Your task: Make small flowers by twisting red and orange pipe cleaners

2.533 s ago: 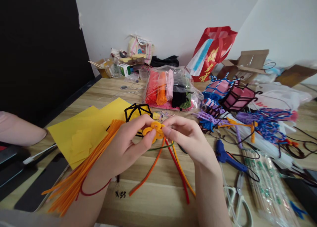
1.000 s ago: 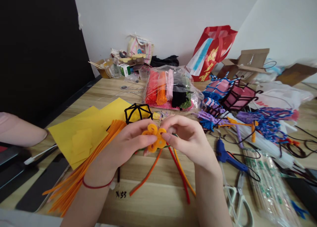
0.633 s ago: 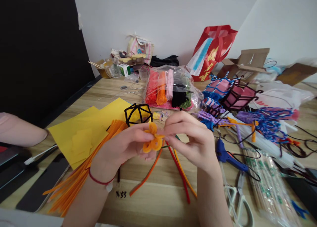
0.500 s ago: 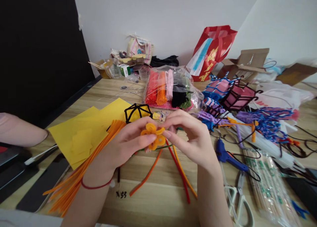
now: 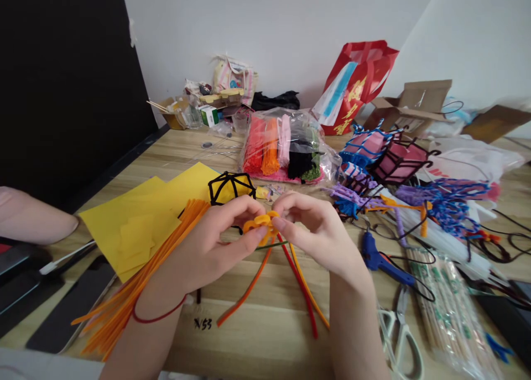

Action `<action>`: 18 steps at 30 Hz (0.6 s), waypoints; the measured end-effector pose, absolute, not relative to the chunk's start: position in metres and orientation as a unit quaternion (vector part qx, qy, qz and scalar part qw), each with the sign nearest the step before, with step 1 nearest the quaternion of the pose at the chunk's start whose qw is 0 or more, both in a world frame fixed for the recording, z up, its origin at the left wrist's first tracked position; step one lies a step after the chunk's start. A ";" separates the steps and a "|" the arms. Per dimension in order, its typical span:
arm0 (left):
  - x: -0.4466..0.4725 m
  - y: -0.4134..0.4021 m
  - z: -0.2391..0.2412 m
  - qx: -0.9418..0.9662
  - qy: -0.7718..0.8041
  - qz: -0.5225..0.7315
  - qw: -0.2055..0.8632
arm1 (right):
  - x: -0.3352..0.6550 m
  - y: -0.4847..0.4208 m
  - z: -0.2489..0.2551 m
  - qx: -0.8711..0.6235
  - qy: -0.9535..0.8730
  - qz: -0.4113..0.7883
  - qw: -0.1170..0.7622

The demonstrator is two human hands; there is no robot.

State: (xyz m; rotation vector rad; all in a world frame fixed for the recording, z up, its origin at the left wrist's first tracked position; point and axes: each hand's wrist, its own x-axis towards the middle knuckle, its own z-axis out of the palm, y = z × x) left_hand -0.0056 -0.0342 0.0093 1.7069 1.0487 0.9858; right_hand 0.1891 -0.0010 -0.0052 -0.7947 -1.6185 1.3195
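Note:
Between my two hands is a small orange pipe-cleaner flower (image 5: 262, 220) made of curled loops. My left hand (image 5: 226, 239) pinches its left side between thumb and fingers. On the other side, my right hand (image 5: 309, 228) grips a petal with thumb and forefinger. Below the hands, an orange pipe cleaner (image 5: 249, 291), a red pipe cleaner (image 5: 301, 289) and a yellow-orange one lie on the table, with a green one partly hidden behind the fingers. Just beyond my left hand stands a black-edged yellow frame (image 5: 232, 188).
A bundle of orange pipe cleaners (image 5: 166, 258) lies over yellow sheets (image 5: 120, 214) at left. To the right are a blue glue gun (image 5: 384, 261), scissors (image 5: 401, 336) and wrapped sticks (image 5: 452, 308). A bag of coloured pipe cleaners (image 5: 284, 147) sits behind. Another person's arm (image 5: 33, 214) enters from the left.
The flower has tipped from facing me to a flatter, more edge-on angle. Both hands have shifted slightly, still holding it.

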 end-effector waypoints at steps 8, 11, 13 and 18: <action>-0.004 -0.029 0.005 0.569 0.364 0.418 0.608 | 0.192 0.000 -0.005 -0.260 -0.637 0.572 0.446; -0.003 -0.024 0.004 0.516 0.321 0.392 0.690 | 0.193 0.000 -0.004 -0.235 -0.640 0.574 0.453; -0.002 -0.022 0.003 0.497 0.321 0.379 0.712 | 0.193 0.000 -0.005 -0.229 -0.641 0.567 0.464; 0.004 -0.023 -0.001 0.529 0.369 0.478 0.596 | 0.186 0.001 -0.006 -0.284 -0.597 0.540 0.521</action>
